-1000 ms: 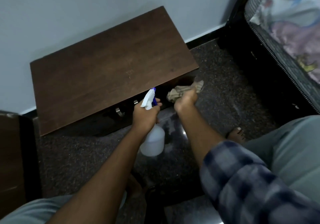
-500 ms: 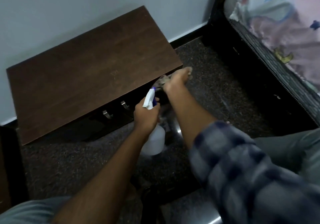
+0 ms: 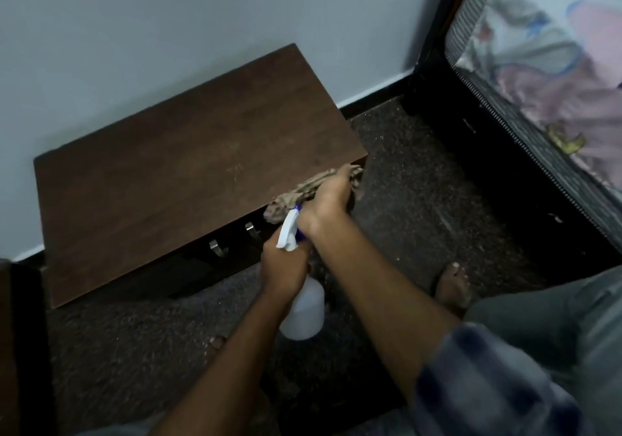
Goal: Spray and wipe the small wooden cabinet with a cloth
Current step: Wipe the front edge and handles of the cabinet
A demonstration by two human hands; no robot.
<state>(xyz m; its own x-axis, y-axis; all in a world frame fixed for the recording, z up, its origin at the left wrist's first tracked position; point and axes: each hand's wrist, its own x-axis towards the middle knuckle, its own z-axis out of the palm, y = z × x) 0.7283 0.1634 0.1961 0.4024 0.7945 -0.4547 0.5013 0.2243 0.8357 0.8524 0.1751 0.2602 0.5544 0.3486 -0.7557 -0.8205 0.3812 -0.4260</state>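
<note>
The small dark wooden cabinet stands against the grey wall, seen from above, with two metal handles on its shadowed front. My right hand grips a crumpled beige cloth and presses it along the top's front right edge, near the corner. My left hand holds a white spray bottle by the neck, just in front of the cabinet, its white and blue nozzle pointing up towards the cabinet. The two hands nearly touch.
A black bed frame with a patterned mattress stands to the right. Dark speckled floor lies between bed and cabinet. My bare feet rest on it. Another dark piece of furniture sits at the left edge.
My right hand has lifted the cloth from below the cabinet's front corner up onto its top edge. The left hand keeps the bottle in place. The camera view shifted.
</note>
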